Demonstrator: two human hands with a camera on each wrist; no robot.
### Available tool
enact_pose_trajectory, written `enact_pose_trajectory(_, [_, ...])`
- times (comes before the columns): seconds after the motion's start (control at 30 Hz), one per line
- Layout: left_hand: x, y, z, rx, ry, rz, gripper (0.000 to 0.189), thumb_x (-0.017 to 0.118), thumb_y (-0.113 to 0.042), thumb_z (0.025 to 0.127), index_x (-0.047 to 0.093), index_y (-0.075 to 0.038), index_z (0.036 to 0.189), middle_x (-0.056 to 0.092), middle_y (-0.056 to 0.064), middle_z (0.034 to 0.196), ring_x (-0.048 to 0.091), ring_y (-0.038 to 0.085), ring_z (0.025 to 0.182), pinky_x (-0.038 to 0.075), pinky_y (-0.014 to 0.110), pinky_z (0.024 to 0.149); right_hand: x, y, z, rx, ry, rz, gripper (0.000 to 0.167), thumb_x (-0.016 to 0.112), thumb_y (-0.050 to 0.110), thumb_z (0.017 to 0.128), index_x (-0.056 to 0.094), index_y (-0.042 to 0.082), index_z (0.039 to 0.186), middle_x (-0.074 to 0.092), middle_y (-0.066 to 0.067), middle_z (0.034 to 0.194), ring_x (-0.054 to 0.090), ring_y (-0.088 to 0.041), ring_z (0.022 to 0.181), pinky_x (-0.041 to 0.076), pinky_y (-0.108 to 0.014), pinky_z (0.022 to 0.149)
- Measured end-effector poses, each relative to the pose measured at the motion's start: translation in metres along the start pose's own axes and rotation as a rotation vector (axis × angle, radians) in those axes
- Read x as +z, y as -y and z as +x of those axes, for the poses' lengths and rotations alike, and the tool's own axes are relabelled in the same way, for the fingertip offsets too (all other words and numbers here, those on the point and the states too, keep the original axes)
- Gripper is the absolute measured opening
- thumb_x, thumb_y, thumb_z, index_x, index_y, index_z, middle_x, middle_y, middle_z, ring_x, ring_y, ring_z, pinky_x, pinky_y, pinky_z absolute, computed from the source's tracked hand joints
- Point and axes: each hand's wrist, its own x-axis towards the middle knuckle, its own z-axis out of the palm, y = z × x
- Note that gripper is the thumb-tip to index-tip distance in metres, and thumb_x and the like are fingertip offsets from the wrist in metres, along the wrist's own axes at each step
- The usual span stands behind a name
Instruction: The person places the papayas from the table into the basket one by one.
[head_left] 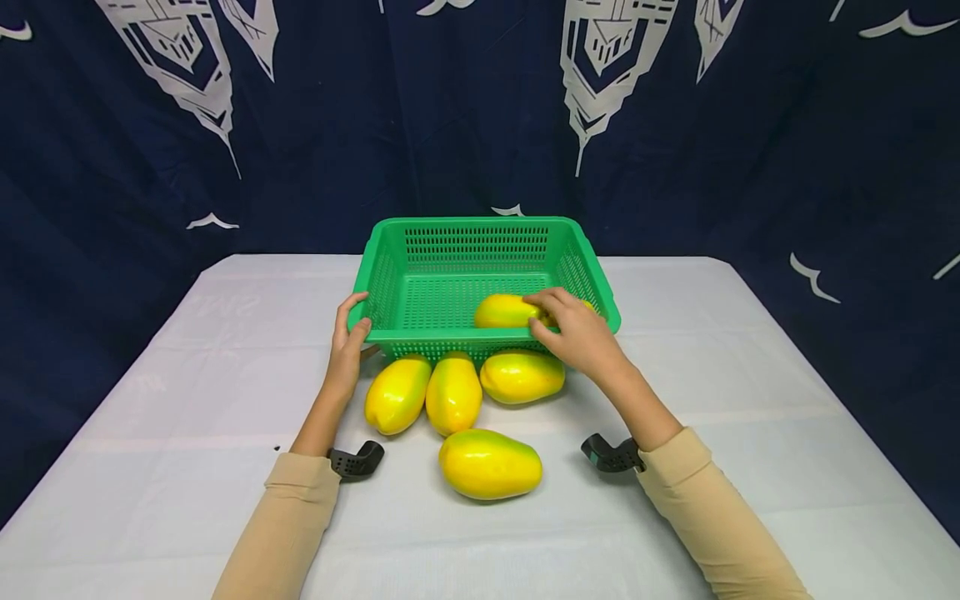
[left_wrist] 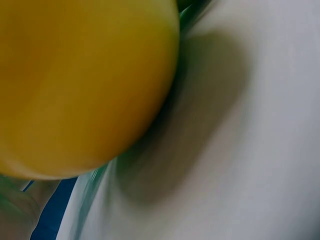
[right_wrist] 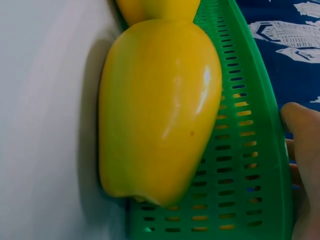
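Observation:
A green plastic basket [head_left: 420, 335] stands on the table, its wall full of slots. At its front left corner my left hand [head_left: 347, 354] grips the rim, thumb and fingers over the edge. My right hand [head_left: 581, 335] reaches over the front rim at the right, fingers curled down onto a yellow papaya mostly covered by the hand, a bit of yellow showing beyond it. Against its fingertips lies another papaya [head_left: 501, 311] inside the basket. In the right wrist view, the right hand [right_wrist: 306, 160] shows beyond the basket rim [right_wrist: 272, 115].
Along the basket's front lie three papayas: a left one [head_left: 397, 396], a middle one [head_left: 453, 396] and a right one [head_left: 522, 377]. A separate papaya [head_left: 490, 465] sits nearer on the white tablecloth [head_left: 187, 400]. A dark blue curtain [head_left: 322, 150] hangs behind.

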Motion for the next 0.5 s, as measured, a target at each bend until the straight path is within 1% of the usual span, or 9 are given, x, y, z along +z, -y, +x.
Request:
enact_pose_trajectory(0.1, [-0.003, 0.009, 0.004, -0.001, -0.004, -0.01, 0.049, 0.032, -0.019, 0.092, 0.024, -0.013, 0.14, 0.008, 0.009, 0.151, 0.024, 0.037, 0.13, 0.032, 0.063, 0.098, 0.001, 0.001, 0.0, -0.015, 0.031, -0.03, 0.039, 0.044, 0.032, 0.092, 0.052, 0.017, 0.127, 0.052, -0.004, 0.129, 0.055, -0.023, 0.105, 0.049, -0.044, 0.079])
enact_pose_trajectory(0.23, [-0.005, 0.021, 0.009, 0.003, -0.007, -0.025, 0.047, 0.033, -0.02, 0.093, 0.026, -0.017, 0.139, 0.009, 0.005, 0.151, 0.026, 0.035, 0.128, 0.033, 0.062, 0.097, 0.001, 0.001, -0.001, -0.013, 0.033, -0.019, 0.039, 0.044, 0.034, 0.093, 0.052, 0.017, 0.127, 0.052, -0.005, 0.13, 0.051, -0.027, 0.115, 0.047, -0.047, 0.084])
enact_pose_trajectory(0.33, [-0.006, 0.025, 0.01, 0.015, -0.003, -0.034, 0.047, 0.033, -0.021, 0.093, 0.026, -0.017, 0.139, 0.009, 0.004, 0.151, 0.027, 0.035, 0.127, 0.033, 0.062, 0.098, 0.001, 0.001, -0.003, 0.005, 0.011, 0.037, 0.04, 0.046, 0.035, 0.092, 0.051, 0.018, 0.128, 0.051, -0.005, 0.13, 0.049, -0.027, 0.119, 0.045, -0.049, 0.09])
enact_pose_trajectory(0.5, [-0.006, 0.026, 0.01, 0.024, -0.001, -0.037, 0.047, 0.034, -0.024, 0.093, 0.026, -0.018, 0.139, 0.009, 0.003, 0.151, 0.029, 0.036, 0.125, 0.033, 0.062, 0.097, -0.001, 0.001, -0.009, 0.009, -0.033, 0.178, 0.042, 0.049, 0.036, 0.091, 0.048, 0.019, 0.13, 0.049, -0.006, 0.132, 0.044, -0.027, 0.122, 0.039, -0.05, 0.098])
